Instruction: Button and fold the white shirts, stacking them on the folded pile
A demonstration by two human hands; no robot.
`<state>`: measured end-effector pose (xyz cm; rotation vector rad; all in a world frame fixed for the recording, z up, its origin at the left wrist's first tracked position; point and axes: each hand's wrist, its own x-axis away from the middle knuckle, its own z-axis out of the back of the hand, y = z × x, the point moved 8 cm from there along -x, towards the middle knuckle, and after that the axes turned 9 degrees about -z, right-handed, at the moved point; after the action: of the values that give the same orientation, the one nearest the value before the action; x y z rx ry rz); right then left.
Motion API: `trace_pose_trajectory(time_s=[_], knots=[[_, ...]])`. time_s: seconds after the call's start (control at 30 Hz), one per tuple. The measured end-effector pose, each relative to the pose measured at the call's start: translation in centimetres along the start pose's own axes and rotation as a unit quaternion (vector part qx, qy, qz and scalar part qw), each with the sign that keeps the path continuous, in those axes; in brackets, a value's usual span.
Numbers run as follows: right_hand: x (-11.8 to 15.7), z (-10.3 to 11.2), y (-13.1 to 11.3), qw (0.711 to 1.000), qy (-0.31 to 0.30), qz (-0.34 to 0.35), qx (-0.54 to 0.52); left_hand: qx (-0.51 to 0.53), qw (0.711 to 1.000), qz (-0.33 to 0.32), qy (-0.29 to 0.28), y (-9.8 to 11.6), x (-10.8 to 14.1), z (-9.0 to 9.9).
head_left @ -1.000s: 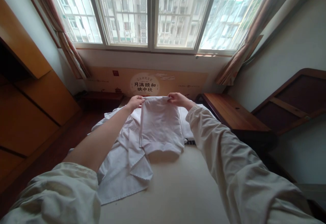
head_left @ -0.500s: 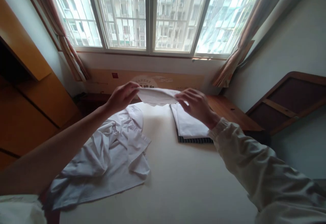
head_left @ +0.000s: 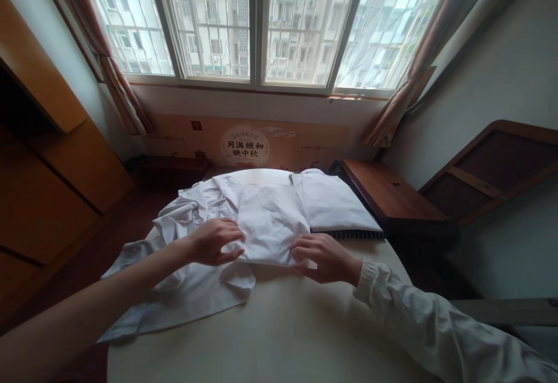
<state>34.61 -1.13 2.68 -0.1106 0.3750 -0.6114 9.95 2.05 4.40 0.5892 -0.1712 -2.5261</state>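
Observation:
A folded white cloth [head_left: 271,220] lies on the pale rounded table [head_left: 279,325], its near edge toward me. At its near left corner is my left hand [head_left: 218,242], thumb and fingers apart, fingertips close to or touching the fabric. My right hand [head_left: 325,257] rests at the near right corner, fingertips on the cloth and thumb held away from them. Left of the folded piece, a larger crumpled white cloth [head_left: 174,290] spreads over the table's edge, its right part partly hidden by my left hand and forearm.
Another folded white cloth [head_left: 337,203] lies on a dark striped fabric [head_left: 353,234] at the table's right. A wooden cabinet [head_left: 392,194] stands beyond it. Orange-brown cupboards [head_left: 56,197] are at the left. A barred window [head_left: 257,28] with tied curtains is ahead.
Both hands have come down and toward me from above the table. The white cloth, held stretched in the air before, now lies flat on the table between the two piles.

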Motion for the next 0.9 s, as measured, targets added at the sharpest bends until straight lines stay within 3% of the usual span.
trace_pose_trajectory(time_s=[0.07, 0.13, 0.23, 0.37, 0.47, 0.57, 0.63, 0.77, 0.9], knots=[[-1.7, 0.7, 1.3, 0.999, 0.01, -0.034, -0.011, -0.01, 0.998, -0.03, -0.053, -0.3, -2.3, -1.2], [-3.5, 0.6, 2.9, 0.997, 0.03, -0.071, -0.004, -0.035, 0.996, -0.054, -0.054, -0.8, -4.8, -2.4], [-5.4, -2.0, 4.9, 0.996, 0.001, -0.091, 0.004, -0.06, 0.993, -0.07, -0.08, -2.0, -7.1, -5.5], [-5.2, -5.8, 7.4, 0.988, -0.049, -0.143, 0.018, -0.065, 0.99, 0.007, -0.128, -5.3, -6.6, -9.0], [-4.5, -6.4, 8.6, 0.976, -0.048, -0.209, 0.039, -0.083, 0.986, 0.069, -0.128, -7.3, -5.6, -9.3], [-4.1, -5.8, 8.3, 0.963, -0.043, -0.257, 0.064, -0.104, 0.98, 0.109, -0.127, -7.6, -5.1, -8.8], [-4.0, -5.5, 7.5, 0.96, -0.038, -0.267, 0.077, -0.106, 0.981, 0.102, -0.127, -6.7, -5.0, -8.5], [-3.2, -6.1, 5.8, 0.961, -0.033, -0.265, 0.075, -0.066, 0.987, 0.029, -0.141, -3.9, -4.1, -8.8], [-2.1, -6.9, 5.8, 0.959, -0.035, -0.273, 0.064, -0.061, 0.988, 0.046, -0.138, -4.4, -2.3, -9.0]])
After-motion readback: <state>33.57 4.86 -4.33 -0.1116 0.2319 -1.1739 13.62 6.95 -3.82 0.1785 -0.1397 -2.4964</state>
